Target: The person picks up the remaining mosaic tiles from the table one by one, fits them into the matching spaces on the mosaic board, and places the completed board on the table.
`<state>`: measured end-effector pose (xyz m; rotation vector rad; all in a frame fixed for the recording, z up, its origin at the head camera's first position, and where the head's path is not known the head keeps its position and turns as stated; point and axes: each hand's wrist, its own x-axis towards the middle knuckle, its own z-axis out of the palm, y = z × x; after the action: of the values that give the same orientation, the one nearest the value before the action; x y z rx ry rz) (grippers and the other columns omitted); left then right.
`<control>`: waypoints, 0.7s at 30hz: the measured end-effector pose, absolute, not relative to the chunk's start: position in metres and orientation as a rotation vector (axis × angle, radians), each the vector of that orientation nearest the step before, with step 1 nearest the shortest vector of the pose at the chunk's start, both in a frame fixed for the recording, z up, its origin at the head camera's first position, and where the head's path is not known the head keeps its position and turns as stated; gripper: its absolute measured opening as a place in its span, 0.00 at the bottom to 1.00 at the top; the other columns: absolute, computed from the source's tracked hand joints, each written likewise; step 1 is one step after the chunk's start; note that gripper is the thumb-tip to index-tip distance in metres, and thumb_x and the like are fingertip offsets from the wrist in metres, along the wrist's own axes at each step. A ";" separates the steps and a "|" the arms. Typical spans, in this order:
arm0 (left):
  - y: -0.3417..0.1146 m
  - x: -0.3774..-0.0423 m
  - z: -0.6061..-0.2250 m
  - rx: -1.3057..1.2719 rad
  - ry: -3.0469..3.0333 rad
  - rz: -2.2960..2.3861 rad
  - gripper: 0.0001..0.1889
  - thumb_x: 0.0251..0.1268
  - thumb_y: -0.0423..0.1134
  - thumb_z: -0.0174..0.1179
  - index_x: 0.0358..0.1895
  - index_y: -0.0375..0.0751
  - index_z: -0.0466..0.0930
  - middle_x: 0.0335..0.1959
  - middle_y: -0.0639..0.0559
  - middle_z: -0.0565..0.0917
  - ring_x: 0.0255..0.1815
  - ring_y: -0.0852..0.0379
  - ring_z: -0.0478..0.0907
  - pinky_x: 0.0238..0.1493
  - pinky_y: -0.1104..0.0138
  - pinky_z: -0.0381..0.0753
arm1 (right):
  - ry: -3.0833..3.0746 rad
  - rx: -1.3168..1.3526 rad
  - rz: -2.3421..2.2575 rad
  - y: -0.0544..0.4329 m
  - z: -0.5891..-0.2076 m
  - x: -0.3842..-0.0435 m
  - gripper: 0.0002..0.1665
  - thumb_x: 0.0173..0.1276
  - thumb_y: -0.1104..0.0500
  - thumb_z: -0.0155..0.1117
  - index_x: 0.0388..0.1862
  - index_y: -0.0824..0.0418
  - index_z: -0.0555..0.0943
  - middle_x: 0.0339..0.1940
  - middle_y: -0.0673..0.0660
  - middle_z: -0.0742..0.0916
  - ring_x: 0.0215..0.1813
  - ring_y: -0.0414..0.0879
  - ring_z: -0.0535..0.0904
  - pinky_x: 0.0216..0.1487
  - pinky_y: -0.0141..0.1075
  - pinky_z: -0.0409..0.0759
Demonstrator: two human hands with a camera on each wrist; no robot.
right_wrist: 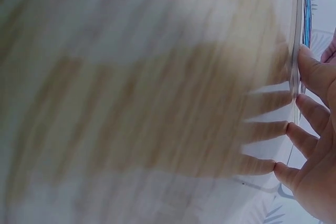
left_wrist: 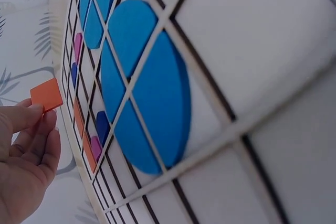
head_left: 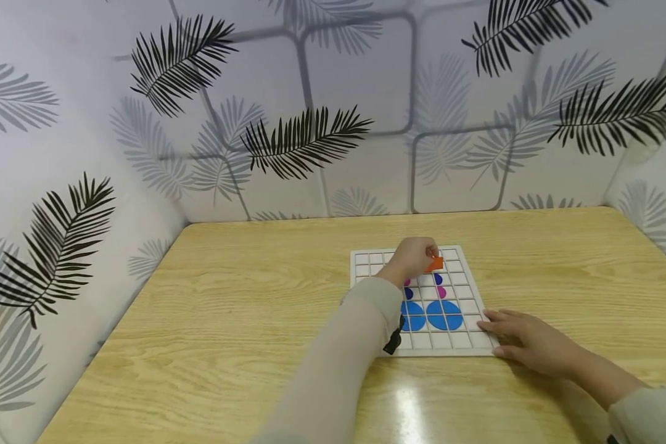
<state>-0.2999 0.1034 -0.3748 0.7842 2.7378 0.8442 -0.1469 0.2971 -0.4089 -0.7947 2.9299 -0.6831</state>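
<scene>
A white grid board (head_left: 472, 306) lies on the table, its square cells divided by raised ridges. My left hand (head_left: 413, 256) is over its far part, pinching an orange square tile (left_wrist: 47, 95) between thumb and fingers. Two light blue circles (left_wrist: 147, 93) made of quarter pieces fill cells in the near rows. Beyond them sit small dark blue (left_wrist: 102, 125) and pink half-round pieces (head_left: 441, 292), with flat orange pieces (left_wrist: 84, 135) close by. My right hand (head_left: 530, 342) rests at the board's near right corner, fingers spread, fingertips on the table and board edge.
The wooden table (head_left: 227, 296) extends on both sides of the board. A leaf-patterned wall (head_left: 366, 92) stands behind it and along the left. My left sleeve (head_left: 344, 357) covers the board's near left part in the head view.
</scene>
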 end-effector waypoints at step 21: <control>0.117 -0.299 -0.386 0.717 2.796 0.800 0.15 0.57 0.23 0.46 0.39 0.44 0.78 0.38 0.56 0.77 0.42 0.61 0.71 0.41 0.75 0.69 | 2.984 -0.864 -0.681 0.297 -0.413 -0.146 0.26 0.54 0.52 0.62 0.51 0.62 0.75 0.54 0.64 0.73 0.55 0.63 0.64 0.49 0.54 0.62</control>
<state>-0.2991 0.1172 -0.3859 0.7169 2.7955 0.8003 -0.1461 0.2969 -0.4135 -0.8640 2.9836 -0.6808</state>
